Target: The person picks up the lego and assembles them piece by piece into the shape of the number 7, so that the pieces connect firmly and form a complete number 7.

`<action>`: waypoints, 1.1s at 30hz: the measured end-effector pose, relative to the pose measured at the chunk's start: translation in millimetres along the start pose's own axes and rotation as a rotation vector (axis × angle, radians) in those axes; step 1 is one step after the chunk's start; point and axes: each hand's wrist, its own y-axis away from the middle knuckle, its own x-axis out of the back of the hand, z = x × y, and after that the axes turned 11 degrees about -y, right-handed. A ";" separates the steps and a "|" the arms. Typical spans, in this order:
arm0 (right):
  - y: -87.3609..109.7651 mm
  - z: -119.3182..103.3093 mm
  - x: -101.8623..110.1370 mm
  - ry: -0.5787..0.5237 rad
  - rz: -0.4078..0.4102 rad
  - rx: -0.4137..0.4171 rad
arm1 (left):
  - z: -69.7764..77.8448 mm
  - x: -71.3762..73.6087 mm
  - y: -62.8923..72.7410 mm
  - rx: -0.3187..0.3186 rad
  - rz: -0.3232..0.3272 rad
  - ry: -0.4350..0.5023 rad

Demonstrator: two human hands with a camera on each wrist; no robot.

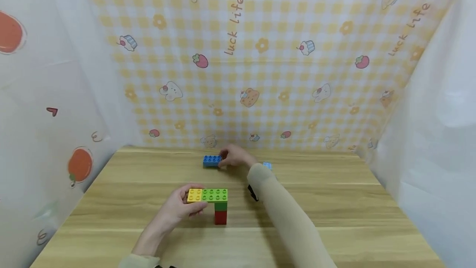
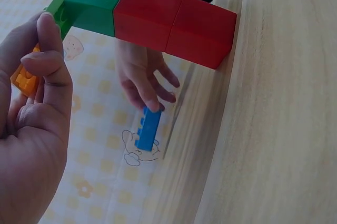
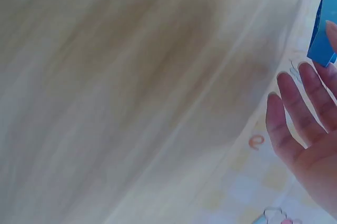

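My left hand (image 1: 178,206) grips the yellow brick (image 1: 195,195) at the left end of a built piece. Beside the yellow brick, a light green brick (image 1: 214,195) lies level on top of a column. That column has a dark green block (image 2: 97,3) and two red blocks (image 2: 175,25) below it. Farther back, my right hand (image 1: 235,156) pinches the right end of a blue brick (image 1: 211,161) between thumb and index finger. In the right wrist view its other fingers (image 3: 301,110) are spread, with the blue brick (image 3: 322,31) partly cut off by the frame edge.
A light blue brick (image 1: 267,165) sits at the back, just right of my right wrist and partly behind the sleeve. The wooden table (image 1: 323,202) ends at a yellow checked cloth (image 1: 282,94). White sheets (image 1: 439,135) hang along both sides.
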 end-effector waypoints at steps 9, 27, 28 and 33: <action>27.7 -2.2 22.8 -0.080 0.062 0.038 | -2.2 -1.3 -4.8 0.035 0.014 -0.020; 84.4 -16.9 22.2 -0.426 0.262 0.146 | -2.1 1.8 -4.0 0.031 0.013 -0.031; 89.0 -18.4 21.8 -0.436 0.271 0.152 | -2.2 1.6 -4.4 0.031 0.015 -0.032; 113.4 -29.0 16.4 -0.459 0.287 0.196 | -3.9 1.9 -5.2 0.013 0.018 -0.039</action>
